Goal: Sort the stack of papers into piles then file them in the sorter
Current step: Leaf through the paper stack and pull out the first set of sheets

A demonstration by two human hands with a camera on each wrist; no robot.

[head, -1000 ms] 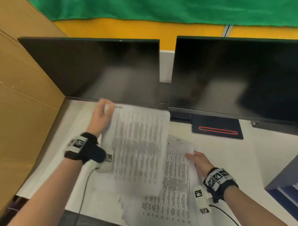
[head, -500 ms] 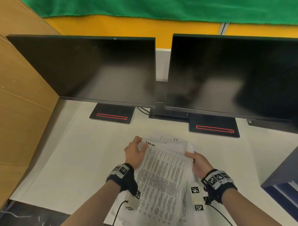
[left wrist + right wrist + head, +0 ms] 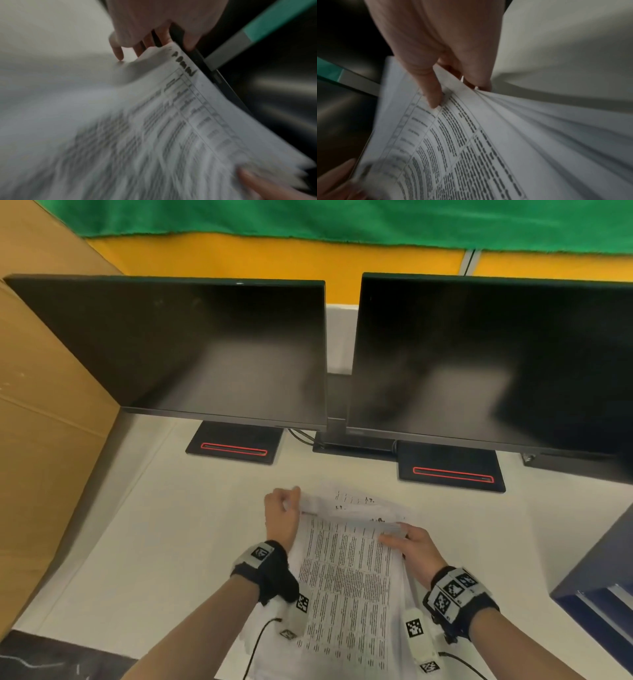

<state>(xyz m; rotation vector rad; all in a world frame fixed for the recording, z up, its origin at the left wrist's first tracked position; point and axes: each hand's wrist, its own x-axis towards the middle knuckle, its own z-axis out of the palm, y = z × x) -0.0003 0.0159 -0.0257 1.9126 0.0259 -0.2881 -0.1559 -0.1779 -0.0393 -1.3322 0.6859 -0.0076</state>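
A stack of printed papers (image 3: 346,583) lies on the white desk (image 3: 171,542) in front of me. My left hand (image 3: 291,498) pinches the far left corner of the top sheet (image 3: 171,108), whose far edge curls up off the stack. My right hand (image 3: 394,537) holds the stack's right edge. In the right wrist view its thumb (image 3: 431,94) presses on the printed table and its fingers curl under the fanned sheets (image 3: 539,121). More sheets with handwritten marks (image 3: 356,501) show beyond the lifted edge.
Two dark monitors (image 3: 191,350) (image 3: 496,357) stand across the back on black bases (image 3: 236,446). A cardboard wall (image 3: 44,422) closes the left side. A dark blue container (image 3: 603,583) sits at the right edge. Cables (image 3: 260,642) trail from my wrists.
A second ago my left hand held a sheet out by the left monitor. It has come back to the stack and now pinches the top sheet's corner. The right hand has stayed in place.
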